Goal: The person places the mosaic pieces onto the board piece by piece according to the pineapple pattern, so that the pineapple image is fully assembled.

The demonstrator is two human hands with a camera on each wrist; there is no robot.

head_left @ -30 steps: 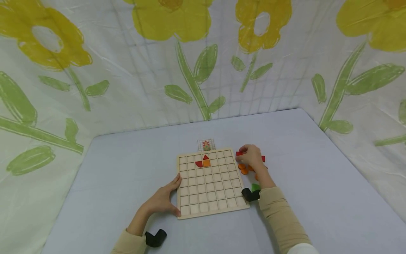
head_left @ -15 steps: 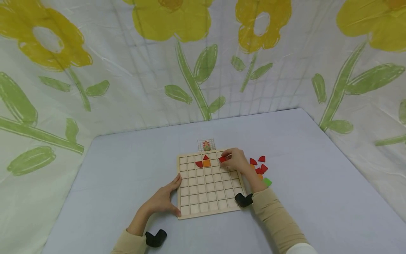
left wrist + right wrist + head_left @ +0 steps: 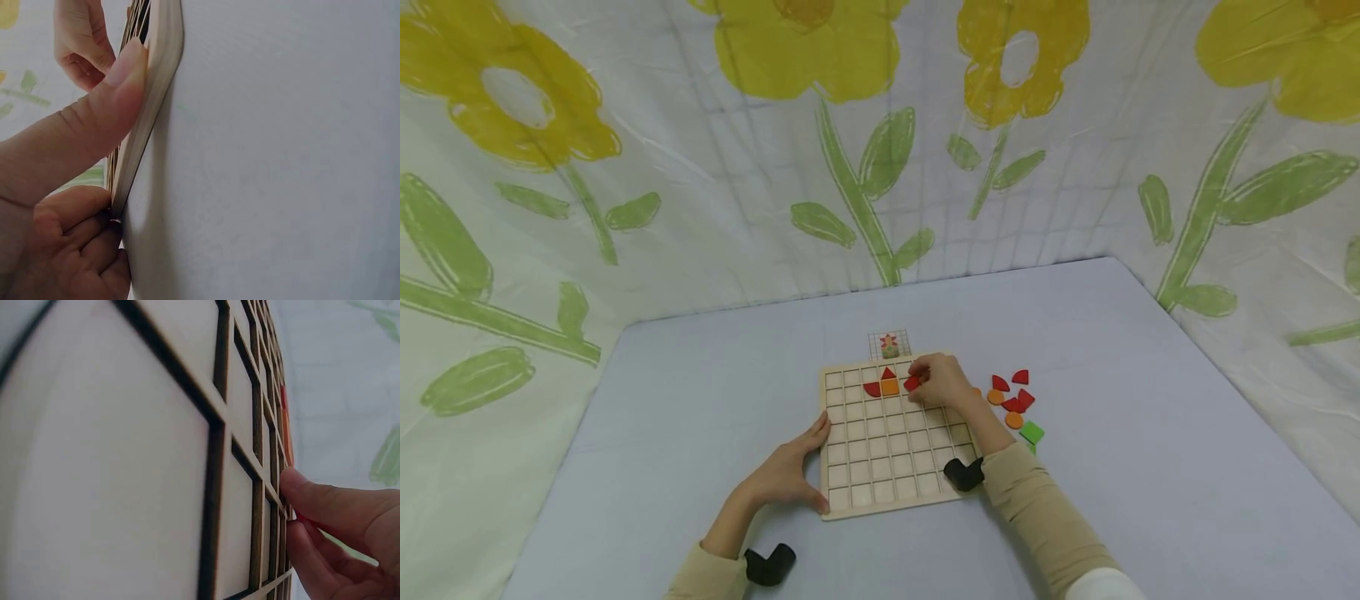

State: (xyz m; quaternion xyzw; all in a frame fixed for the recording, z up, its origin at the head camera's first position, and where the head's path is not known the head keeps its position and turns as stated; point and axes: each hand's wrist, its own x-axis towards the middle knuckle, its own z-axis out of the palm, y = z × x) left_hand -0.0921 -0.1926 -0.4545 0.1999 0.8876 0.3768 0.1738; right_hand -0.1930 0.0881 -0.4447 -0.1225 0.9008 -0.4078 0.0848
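Note:
A square wooden grid board point(image 3: 859, 454) lies on the table in the head view. My left hand point(image 3: 786, 473) holds its left edge, and in the left wrist view the thumb point(image 3: 122, 78) presses on the rim. Over the board's upper right part, my right hand point(image 3: 943, 382) pinches a red tile point(image 3: 912, 383) between thumb and fingertips; its full shape is hidden. Just left of it, an orange square tile point(image 3: 890, 387) sits in a cell, with a red triangle tile point(image 3: 888, 373) above it and a red quarter-circle tile point(image 3: 872, 389) to its left.
Several loose red tiles point(image 3: 1000, 382), orange round tiles point(image 3: 1014, 420) and a green square tile point(image 3: 1032, 432) lie right of the board. A small gridded picture card point(image 3: 889, 343) lies behind its far edge. A flowered curtain point(image 3: 737, 208) hangs behind the table.
My right hand has come left from the loose tiles onto the board, bringing a red tile towards the orange square. The left hand stays on the board's edge.

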